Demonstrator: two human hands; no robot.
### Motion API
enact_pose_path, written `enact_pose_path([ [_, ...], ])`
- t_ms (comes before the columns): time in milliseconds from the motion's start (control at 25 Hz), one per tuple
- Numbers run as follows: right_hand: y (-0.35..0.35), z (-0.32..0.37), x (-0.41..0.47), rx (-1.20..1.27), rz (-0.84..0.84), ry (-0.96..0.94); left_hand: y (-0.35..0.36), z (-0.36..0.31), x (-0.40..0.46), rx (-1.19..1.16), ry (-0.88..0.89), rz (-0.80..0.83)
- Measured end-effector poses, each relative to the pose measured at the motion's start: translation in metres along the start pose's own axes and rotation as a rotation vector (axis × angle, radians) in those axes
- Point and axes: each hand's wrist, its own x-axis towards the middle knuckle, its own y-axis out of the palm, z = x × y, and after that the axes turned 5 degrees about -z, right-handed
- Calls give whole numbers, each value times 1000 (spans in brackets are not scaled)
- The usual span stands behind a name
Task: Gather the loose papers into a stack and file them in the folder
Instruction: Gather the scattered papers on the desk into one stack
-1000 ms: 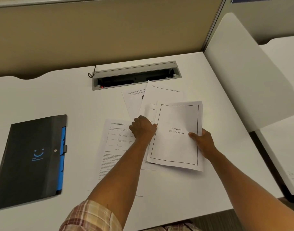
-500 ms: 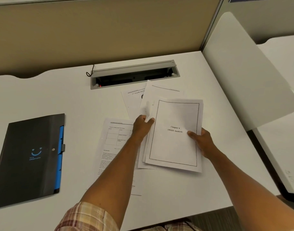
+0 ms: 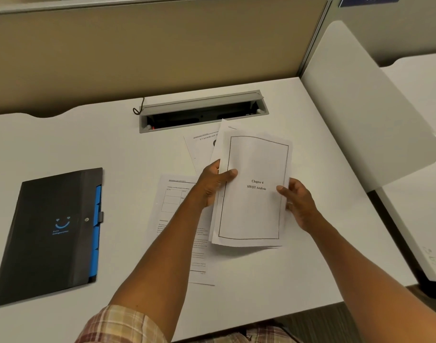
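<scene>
A small stack of papers (image 3: 254, 209), topped by a bordered sheet reading "Chapter 4 SWOT Analysis", is lifted off the white desk (image 3: 274, 280). My left hand (image 3: 213, 184) grips its left edge, thumb on top. My right hand (image 3: 298, 204) grips its right edge. Two loose sheets still lie flat: one with a table and text (image 3: 173, 206) under my left forearm, and one headed "2.7 Awards" (image 3: 202, 149) behind the stack. The black folder (image 3: 48, 233) with blue tabs lies closed at the desk's left.
A grey cable tray (image 3: 202, 112) with an open lid is set into the desk behind the papers. A tan partition (image 3: 137, 53) closes off the back. A white side panel (image 3: 360, 115) borders the desk on the right.
Both hands have raised the top sheets off the desk and drawn them together into one stack. My left hand moved from under the papers to gripping their left edge.
</scene>
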Motion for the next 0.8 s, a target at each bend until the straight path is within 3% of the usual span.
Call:
enact_pose_path([
  [240,15,13,-17,236,338,314,-1,-21,-34,-325,-59,332],
  [440,32,0,-36,374,513,362,-19,-19,-47,-361,-70,371],
  [560,31,-3,-43,399,433,369,-29,-13,-51,-189,-27,198],
  [680,26,-15,-48,266,276,321,-34,-10,-58,130,26,-4],
  [720,24,-20,-50,222,199,297,-36,-7,-61,268,40,-90],
  [800,20,-30,-52,156,41,251,-44,1,-65,701,46,-415],
])
